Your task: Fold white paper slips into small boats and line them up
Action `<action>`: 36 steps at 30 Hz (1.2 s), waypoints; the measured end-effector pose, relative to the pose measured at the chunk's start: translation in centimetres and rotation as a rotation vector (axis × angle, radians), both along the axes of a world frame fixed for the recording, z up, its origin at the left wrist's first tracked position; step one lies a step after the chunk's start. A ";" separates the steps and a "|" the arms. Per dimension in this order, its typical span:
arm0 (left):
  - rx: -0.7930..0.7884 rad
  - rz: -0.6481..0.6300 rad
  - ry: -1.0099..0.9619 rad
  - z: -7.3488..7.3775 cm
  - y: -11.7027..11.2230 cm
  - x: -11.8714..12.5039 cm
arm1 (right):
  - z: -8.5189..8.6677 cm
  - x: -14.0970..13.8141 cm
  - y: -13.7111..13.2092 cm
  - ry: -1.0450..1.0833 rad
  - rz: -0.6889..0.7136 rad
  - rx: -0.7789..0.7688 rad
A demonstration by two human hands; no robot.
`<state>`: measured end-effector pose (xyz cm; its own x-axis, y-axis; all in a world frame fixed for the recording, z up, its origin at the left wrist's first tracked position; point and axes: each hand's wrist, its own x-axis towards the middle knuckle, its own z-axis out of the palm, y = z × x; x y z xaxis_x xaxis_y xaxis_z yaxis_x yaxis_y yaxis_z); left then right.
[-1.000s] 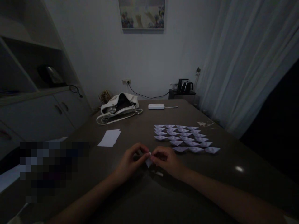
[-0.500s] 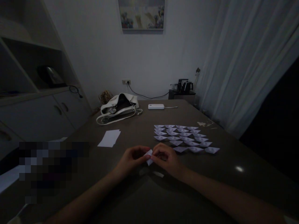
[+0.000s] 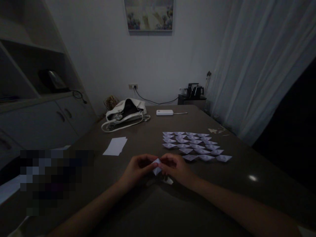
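Observation:
A small folded piece of white paper [image 3: 156,167], diamond-shaped from here, is held up between both hands just above the table. My left hand [image 3: 139,168] pinches its left side with thumb and fingers. On the other side, my right hand [image 3: 176,168] is closed on its right edge. Under the hands a pale scrap or reflection [image 3: 168,180] shows on the tabletop. Beyond my right hand stand several folded paper boats [image 3: 195,146] in rows. A few flat sheets of white paper [image 3: 115,146] lie to the left, apart from my left hand.
Farther back on the dark table [image 3: 138,210] are a white handbag [image 3: 125,115] and a white power strip or similar device [image 3: 164,112] with a short cable. Torn paper bits [image 3: 216,131] lie near the right edge. A blurred patch [image 3: 54,174] hides things at the left.
The paper has turned slightly between my hands and now shows a full diamond. My right-hand fingers have shifted along its edge; the boats and sheets stay put.

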<state>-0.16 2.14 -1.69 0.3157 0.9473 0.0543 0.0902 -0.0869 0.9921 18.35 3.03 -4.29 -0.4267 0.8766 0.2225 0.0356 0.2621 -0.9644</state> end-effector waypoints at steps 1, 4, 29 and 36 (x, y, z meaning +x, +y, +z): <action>-0.001 0.007 -0.005 0.0 0.0 0.0 | -0.1 0.0 0.1 -0.020 0.013 -0.006; -0.008 0.021 -0.014 -0.1 0.0 0.1 | -0.1 0.1 0.2 -0.043 0.010 -0.007; -0.029 -0.015 0.025 -0.4 0.2 0.1 | 0.4 0.0 -0.3 -0.143 -0.006 0.074; -0.040 -0.007 0.063 -0.1 0.1 0.0 | 0.8 0.1 -0.5 -0.120 0.011 0.009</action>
